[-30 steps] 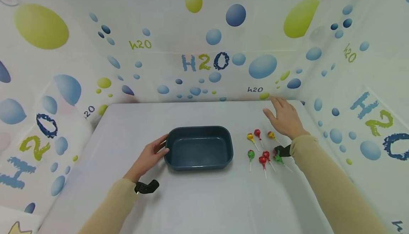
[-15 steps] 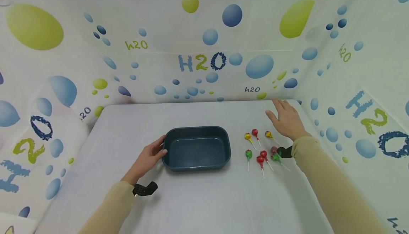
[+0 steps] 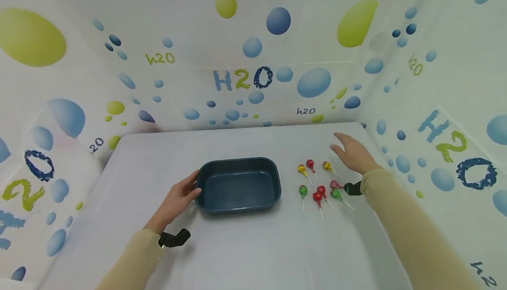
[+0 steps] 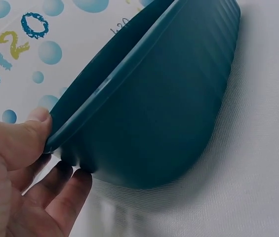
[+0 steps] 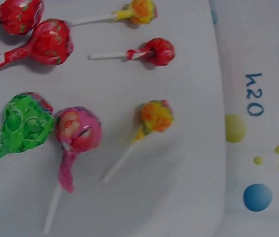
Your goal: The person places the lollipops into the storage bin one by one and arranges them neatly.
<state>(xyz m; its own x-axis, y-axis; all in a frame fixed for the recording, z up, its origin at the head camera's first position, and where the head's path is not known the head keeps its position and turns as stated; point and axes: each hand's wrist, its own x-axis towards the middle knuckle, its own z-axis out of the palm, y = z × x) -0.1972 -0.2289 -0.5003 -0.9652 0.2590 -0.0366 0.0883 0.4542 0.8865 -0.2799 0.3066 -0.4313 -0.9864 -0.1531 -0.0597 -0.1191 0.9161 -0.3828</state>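
Note:
A dark teal rectangular tub (image 3: 237, 189) stands on the white-covered table, with nothing inside it. My left hand (image 3: 173, 201) holds its left end: in the left wrist view the thumb (image 4: 38, 123) lies at the rim while the fingers are against the outer wall. Right of the tub lie several wrapped lollipops on white sticks, among them a yellow one (image 3: 326, 165), red ones (image 3: 317, 196), a green one (image 3: 303, 190) and a pink one (image 5: 78, 129). Beyond and right of them my right hand (image 3: 355, 154) hovers with relaxed, slightly bent fingers and holds nothing.
Sheets printed with bubbles and "H2O" lettering (image 3: 243, 78) hang behind the table and on both sides. Each wrist wears a black strap-mounted device, the left one (image 3: 174, 238) above the tabletop, the right one (image 3: 352, 189) overlapping the lollipops at its edge.
The head view has turned a little to the right, so the scene slides left. My right hand has come slightly lower, its fingers bending more. The left hand stays at the tub.

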